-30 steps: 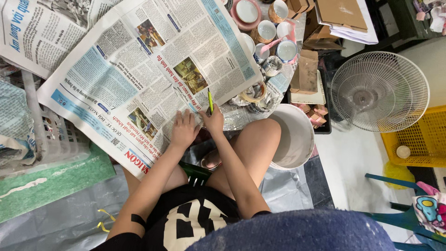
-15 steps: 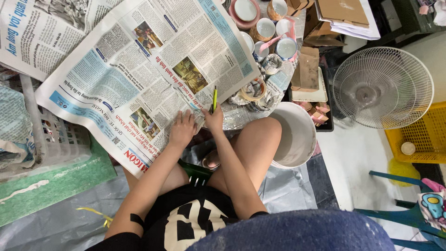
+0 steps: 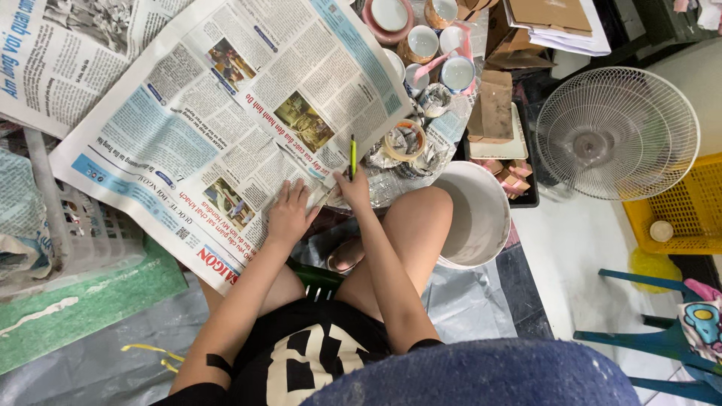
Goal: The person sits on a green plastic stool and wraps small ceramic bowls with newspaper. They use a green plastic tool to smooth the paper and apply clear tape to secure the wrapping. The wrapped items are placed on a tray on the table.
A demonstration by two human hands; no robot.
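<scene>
A large open newspaper sheet [image 3: 226, 113] lies spread in front of me. My left hand [image 3: 289, 213] presses flat on its near edge, fingers apart. My right hand [image 3: 352, 186] grips a thin yellow-green cutter or pen [image 3: 352, 154], its tip pointing away along the paper's right edge. My bare knees sit just below both hands. A dark green object [image 3: 316, 277] lies between my legs.
A white bucket [image 3: 481, 218] stands by my right knee. A roll of tape [image 3: 404, 140] and several cups [image 3: 421, 41] sit beyond it. A fan [image 3: 617, 131], a yellow crate [image 3: 681, 210] and a blue chair [image 3: 662, 338] are at the right. A grey basket [image 3: 83, 233] is left.
The view has shifted slightly. Both hands stay on the newspaper's edge, with the yellow-green tool still upright in my right hand.
</scene>
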